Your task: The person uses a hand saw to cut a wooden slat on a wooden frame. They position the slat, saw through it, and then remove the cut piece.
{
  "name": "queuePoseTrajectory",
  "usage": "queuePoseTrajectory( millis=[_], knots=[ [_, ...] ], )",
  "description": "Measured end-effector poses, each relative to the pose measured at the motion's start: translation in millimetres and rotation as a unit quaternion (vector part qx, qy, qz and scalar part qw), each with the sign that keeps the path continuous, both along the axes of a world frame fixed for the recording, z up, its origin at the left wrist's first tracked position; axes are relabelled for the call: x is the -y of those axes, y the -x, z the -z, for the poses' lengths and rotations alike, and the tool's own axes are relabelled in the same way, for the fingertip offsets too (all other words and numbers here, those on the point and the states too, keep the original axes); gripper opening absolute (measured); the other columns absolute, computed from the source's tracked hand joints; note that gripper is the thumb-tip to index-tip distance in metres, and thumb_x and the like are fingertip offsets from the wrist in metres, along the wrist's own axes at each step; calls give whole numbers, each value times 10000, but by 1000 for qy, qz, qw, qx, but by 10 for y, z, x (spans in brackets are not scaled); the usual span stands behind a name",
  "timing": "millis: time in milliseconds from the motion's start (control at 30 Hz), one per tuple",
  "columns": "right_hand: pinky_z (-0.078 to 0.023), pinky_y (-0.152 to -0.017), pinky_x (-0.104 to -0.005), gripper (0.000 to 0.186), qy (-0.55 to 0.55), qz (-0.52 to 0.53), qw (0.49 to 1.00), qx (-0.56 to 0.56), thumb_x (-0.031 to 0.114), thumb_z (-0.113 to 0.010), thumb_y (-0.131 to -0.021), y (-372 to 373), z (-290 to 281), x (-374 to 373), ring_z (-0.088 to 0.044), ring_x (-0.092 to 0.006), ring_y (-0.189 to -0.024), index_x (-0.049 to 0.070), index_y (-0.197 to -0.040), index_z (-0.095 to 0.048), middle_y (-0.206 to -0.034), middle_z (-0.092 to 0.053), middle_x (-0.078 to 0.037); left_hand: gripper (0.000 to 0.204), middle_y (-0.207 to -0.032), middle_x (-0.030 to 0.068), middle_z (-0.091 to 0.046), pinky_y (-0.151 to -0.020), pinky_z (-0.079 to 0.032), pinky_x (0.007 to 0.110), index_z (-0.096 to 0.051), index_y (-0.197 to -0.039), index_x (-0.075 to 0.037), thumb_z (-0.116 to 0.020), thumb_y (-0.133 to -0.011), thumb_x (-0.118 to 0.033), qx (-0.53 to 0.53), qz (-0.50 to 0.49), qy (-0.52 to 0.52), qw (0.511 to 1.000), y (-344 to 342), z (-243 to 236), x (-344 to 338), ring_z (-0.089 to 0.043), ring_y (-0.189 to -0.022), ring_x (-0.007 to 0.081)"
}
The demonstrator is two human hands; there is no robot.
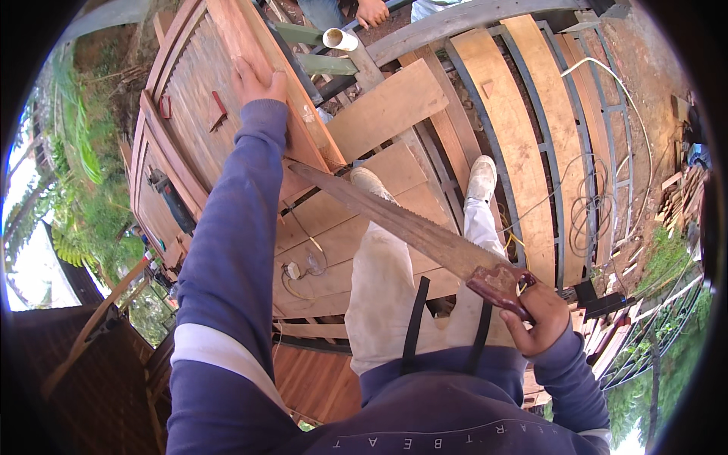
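The right grip (541, 317) clamps the saw (425, 240) by its handle (497, 285), pointing left toward the plank (244, 30); the left grip (260, 82) rests on that plank, whether clamped I cannot tell.

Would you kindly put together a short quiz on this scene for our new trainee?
1. Multiple choice: which hand grips the handsaw?
A) left
B) right
C) both
2. True or false: the left hand is on a wooden plank.
3. Fill in: the power tool lies to the ___ of the blue left sleeve.

Key: 1. B, the right hand. 2. True. 3. Left.
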State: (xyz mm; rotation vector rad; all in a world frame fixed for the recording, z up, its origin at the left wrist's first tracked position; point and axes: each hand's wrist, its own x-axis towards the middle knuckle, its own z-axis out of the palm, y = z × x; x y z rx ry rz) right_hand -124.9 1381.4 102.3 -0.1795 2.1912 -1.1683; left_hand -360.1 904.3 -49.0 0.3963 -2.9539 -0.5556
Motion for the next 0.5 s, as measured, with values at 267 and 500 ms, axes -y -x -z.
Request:
queuePoseTrajectory(
  millis=[267,500],
  knots=[
    [-381,-571,-406,263,7,16,1000,-14,106,-745,-665,-207,-187,-368,-468,-348,-601,1,-685,-504,-648,-453,-144,906,-1516,314,-219,-1157,-244,408,-231,-1495,24,-653,-796,-370,6,-15,27,1000,8,-3,5,-248,-1409,437],
    [-426,-619,-416,225,17,0,1000,-24,95,-746,-627,-160,-282,-353,-498,-341,-624,8,-686,-547,-649,-481,-138,919,-1526,322,-187,-1165,-232,408,-198,-1505,21,-644,-795,-354,8,-32,36,999,-55,26,-48,-230,-1416,447]
  ],
)
